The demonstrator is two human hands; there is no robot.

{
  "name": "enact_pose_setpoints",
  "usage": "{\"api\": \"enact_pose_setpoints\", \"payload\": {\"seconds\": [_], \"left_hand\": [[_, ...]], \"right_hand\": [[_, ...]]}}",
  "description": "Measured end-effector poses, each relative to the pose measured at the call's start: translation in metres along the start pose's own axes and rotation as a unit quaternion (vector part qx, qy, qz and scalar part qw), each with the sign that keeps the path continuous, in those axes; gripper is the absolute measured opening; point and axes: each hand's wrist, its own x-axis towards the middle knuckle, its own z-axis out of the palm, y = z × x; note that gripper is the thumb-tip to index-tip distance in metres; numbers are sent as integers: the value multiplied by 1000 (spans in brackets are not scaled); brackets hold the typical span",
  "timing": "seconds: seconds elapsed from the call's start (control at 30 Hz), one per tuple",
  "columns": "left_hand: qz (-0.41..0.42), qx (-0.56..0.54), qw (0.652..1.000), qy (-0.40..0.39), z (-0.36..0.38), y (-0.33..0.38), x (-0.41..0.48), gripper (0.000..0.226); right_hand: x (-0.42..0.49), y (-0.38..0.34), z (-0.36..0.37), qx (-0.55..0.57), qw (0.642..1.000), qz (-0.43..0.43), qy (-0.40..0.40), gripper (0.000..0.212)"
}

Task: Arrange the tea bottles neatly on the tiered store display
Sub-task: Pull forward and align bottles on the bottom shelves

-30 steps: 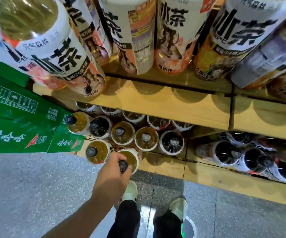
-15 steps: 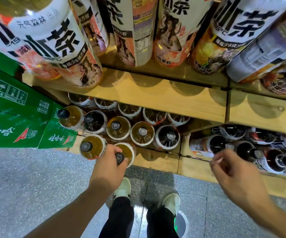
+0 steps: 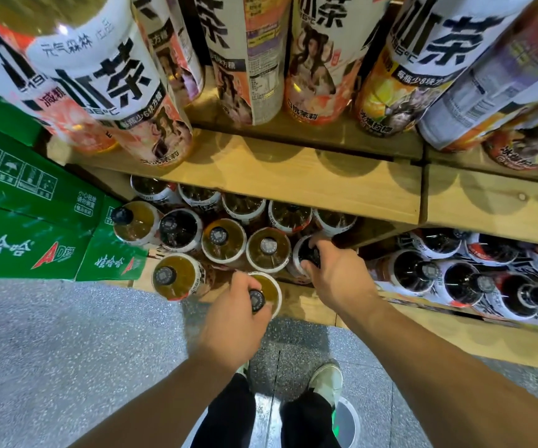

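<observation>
Head view: my left hand (image 3: 233,331) has its fingers (image 3: 240,281) clamped on the black cap of a pale-tea bottle (image 3: 269,291) at the front of the lowest shelf (image 3: 303,305). My right hand (image 3: 339,274) grips the neck of a dark-tea bottle (image 3: 301,253) one row back. Just left of those fingers stand two amber-filled bottles (image 3: 267,250), capped and upright.
</observation>
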Motion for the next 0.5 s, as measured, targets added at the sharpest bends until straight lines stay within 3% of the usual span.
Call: {"api": "enact_pose_setpoints", "payload": {"seconds": [0.2, 0.5], "left_hand": [[14, 5, 1000, -13, 19, 24, 0, 28], [8, -17, 1000, -15, 44, 65, 18, 30]], "right_hand": [[-26, 32, -9, 17, 999, -12, 39, 24], [-69, 89, -19, 17, 999, -2, 34, 23]]}}
